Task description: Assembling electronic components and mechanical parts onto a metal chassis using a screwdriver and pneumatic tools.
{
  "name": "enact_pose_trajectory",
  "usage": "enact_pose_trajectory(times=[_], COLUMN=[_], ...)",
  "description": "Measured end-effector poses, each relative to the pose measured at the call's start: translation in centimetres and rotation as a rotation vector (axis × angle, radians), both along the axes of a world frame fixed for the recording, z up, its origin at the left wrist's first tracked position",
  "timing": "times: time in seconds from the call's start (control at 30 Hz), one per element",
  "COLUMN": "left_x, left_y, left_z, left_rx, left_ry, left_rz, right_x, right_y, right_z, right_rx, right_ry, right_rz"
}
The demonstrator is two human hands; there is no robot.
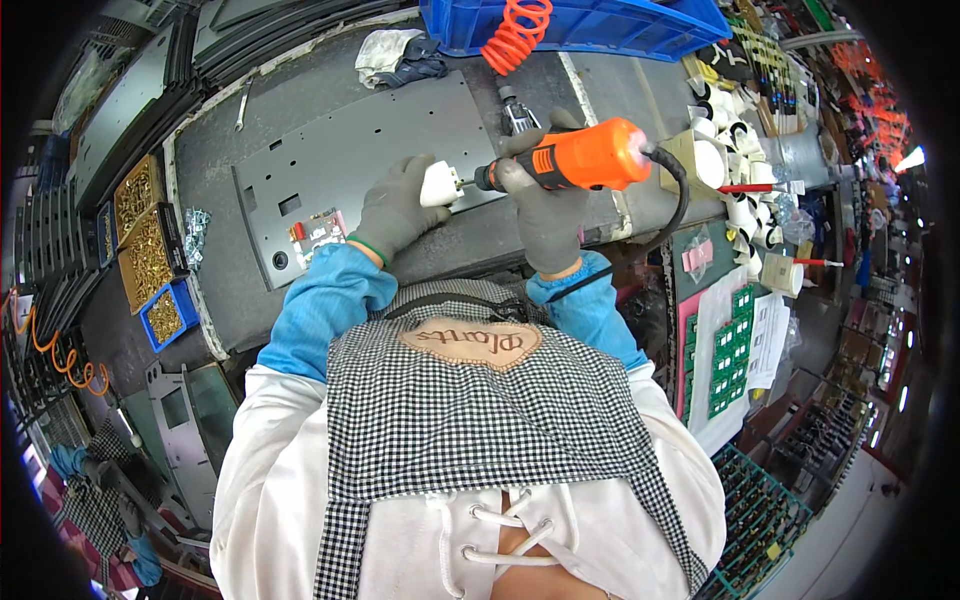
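Observation:
My right hand (pixel 548 205), in a grey glove, is wrapped round an orange and black electric screwdriver (pixel 590 157) with a black cord. Its bit points left and meets a small white part (pixel 440 184). That white part is gripped in the gloved fingers of my left hand (pixel 398 205); its exact kind I cannot make out. Both hands are above a flat dark grey metal panel (pixel 350 135) with holes and square cutouts. A small circuit board (pixel 318 231) with red and white pieces lies on the panel, left of my left wrist.
Bins of brass-coloured fasteners (pixel 148 250) and a blue box (pixel 168 315) stand at the left, near a wrench (pixel 242 108). A blue crate (pixel 590 25) and red coiled hose (pixel 517 35) are at the back. White cylindrical parts (pixel 740 150) and green circuit boards (pixel 730 350) lie at the right.

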State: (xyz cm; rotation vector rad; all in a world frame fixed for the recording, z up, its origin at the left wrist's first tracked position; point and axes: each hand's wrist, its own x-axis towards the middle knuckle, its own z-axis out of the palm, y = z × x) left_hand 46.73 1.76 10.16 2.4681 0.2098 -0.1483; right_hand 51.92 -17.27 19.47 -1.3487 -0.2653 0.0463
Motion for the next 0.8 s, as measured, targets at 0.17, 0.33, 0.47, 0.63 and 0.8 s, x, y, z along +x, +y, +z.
enact_pose_trajectory(times=[0.17,0.33,0.47,0.63,0.8], left_x=[0.0,0.0,0.1,0.1,0.8], left_y=[0.7,0.9,1.0,1.0,1.1], left_z=[0.2,-0.1,1.0,0.5,0.9], left_rx=[-0.016,-0.024,-0.012,-0.02,0.022], left_ry=[0.016,-0.076,-0.046,-0.022,0.064], left_rz=[-0.032,-0.066,-0.073,-0.088,-0.113], right_x=[-0.3,-1.4,0.7,1.3,0.9], right_y=[0.5,1.2,2.3,2.4,2.7], right_z=[-0.9,-2.1,-1.3,-0.6,-0.4], right_rx=[-0.225,-0.115,-0.238,-0.127,-0.113], right_ry=[-0.137,-0.116,-0.088,0.086,0.025], right_rz=[0.237,0.25,0.3,0.355,0.277])
